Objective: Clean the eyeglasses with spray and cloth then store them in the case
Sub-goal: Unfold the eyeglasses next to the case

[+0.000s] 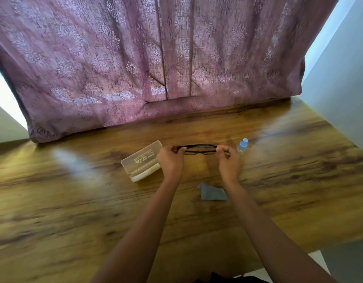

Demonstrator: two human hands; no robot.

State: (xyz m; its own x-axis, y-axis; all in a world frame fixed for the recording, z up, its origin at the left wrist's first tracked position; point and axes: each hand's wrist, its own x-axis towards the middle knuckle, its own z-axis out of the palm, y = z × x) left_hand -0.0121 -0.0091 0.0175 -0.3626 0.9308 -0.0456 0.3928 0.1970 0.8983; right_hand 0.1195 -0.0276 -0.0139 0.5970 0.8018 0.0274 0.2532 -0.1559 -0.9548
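Inspector: Count by kind, please. What is at the table (74, 201)?
Clerk: One table, wooden. One pair of eyeglasses (197, 150), black frame. One case (142, 163), translucent, left of the table's middle.
Inspector: Cleaning supplies?
Clerk: One spray bottle (243, 146), pale blue cap, toward the far edge. One cloth (212, 192), grey-blue, crumpled, nearer the front edge.
Inspector: Hands?
Clerk: Two. One left hand (170, 162), one right hand (229, 163), each gripping an end of the eyeglasses.
Inspector: Anything else?
Clerk: One curtain (156, 58), purple, along the far edge.
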